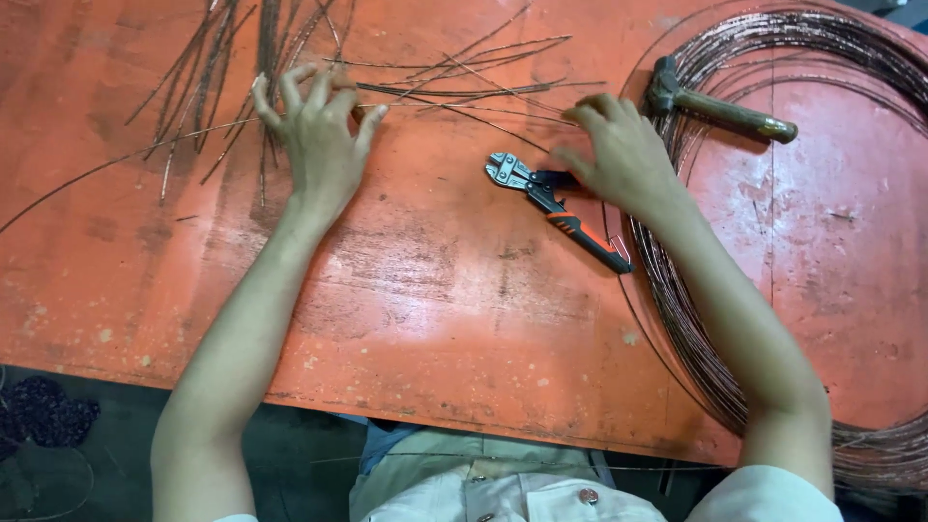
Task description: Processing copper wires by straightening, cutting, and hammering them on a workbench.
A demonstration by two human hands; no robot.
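Head view: a person is working at an orange, scuffed tabletop, both bare arms reaching forward from the near edge. The left hand is pressing down with its fingers spread apart over one long straight wire, which is running across the tabletop from the left hand toward the right hand; a loose pile of cut wire lengths is lying just beyond and partly under the left fingers. The right hand is hovering with its fingers loosely curled and apart, its fingertips touching or nearly touching the far end of that wire; whether they are pinching it cannot be told. Just beside and partly under the right palm a small bolt cutter with black and orange handles is lying flat, its jaws pointing left and appearing closed. A large coil of coppery wire is resting at the right, with a hammer lying across its far rim. Judged from this arrangement, the step in hand is the laying-out and straightening of a single length among those already cut; the next move seems to be calling for a steady hold by the left hand while the right is either smoothing the wire or taking up the cutter.
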